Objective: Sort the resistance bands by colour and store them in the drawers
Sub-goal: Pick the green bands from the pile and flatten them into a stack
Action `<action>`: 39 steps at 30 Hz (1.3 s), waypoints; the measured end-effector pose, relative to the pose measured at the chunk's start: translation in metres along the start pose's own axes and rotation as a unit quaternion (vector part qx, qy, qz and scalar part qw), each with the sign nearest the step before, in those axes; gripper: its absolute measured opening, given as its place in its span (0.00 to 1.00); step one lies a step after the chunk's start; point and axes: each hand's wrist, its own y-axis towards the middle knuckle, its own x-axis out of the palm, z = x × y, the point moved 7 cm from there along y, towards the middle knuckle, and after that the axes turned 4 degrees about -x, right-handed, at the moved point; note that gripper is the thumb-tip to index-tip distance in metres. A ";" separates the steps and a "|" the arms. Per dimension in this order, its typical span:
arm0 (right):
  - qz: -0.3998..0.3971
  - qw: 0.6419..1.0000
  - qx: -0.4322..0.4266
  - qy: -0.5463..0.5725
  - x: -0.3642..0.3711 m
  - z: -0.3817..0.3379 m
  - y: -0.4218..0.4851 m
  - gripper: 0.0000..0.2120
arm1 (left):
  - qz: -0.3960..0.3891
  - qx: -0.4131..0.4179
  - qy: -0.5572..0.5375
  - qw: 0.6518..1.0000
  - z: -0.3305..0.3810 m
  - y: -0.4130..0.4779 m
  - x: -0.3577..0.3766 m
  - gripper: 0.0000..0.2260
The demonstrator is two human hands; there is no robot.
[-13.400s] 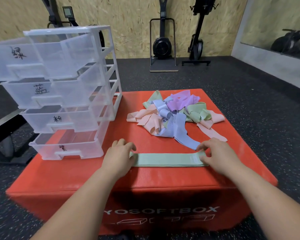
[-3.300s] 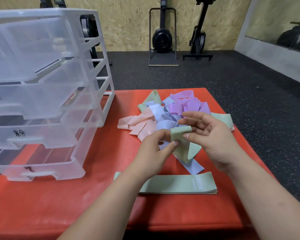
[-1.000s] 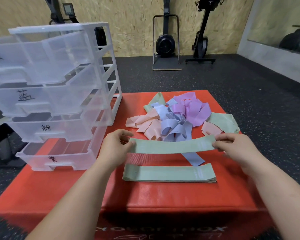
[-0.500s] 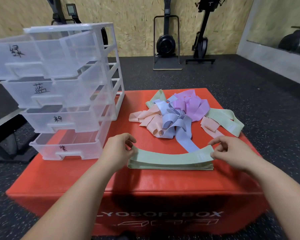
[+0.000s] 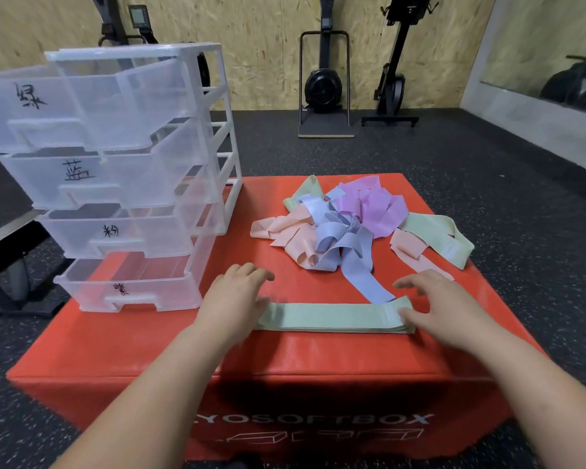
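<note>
The green stack [image 5: 332, 318] lies flat at 6 o'clock on the red box [image 5: 285, 353], its long side running 9 to 3. It holds more than one band, edges aligned.

My left hand [image 5: 236, 299] rests on the 9 o'clock end of the stack, fingers relaxed and uncurled, gripping nothing. My right hand [image 5: 433, 309] rests on the 3 o'clock end, fingers spread and straight, thumb flat on the top band.

The unsorted pile [image 5: 345, 228] sits at 12 to 1 o'clock, apart from both hands. Within it, pink bands [image 5: 291, 236] lie toward 9, purple bands [image 5: 372, 204] toward 12 and blue bands [image 5: 335, 231] at the centre. One blue strip [image 5: 362, 282] trails toward 6 and touches the stack. A loose green band [image 5: 437, 236] lies at 3 o'clock of the pile.

The drawer unit [image 5: 115, 184] stands at 10 o'clock on the box: four clear drawers, each with a handwritten black label.
</note>
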 end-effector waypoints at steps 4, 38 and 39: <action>-0.066 0.995 -0.070 -0.018 0.005 -0.002 -0.001 0.31 | -0.117 0.047 -0.038 0.991 0.001 -0.005 0.013 0.30; 0.175 0.973 0.077 -0.131 -0.038 0.065 0.043 0.18 | -0.023 0.102 -0.139 0.985 0.052 0.046 0.022 0.21; 0.184 0.967 0.108 -0.139 -0.040 0.072 0.043 0.19 | -0.018 0.106 -0.146 0.983 0.059 0.050 0.024 0.20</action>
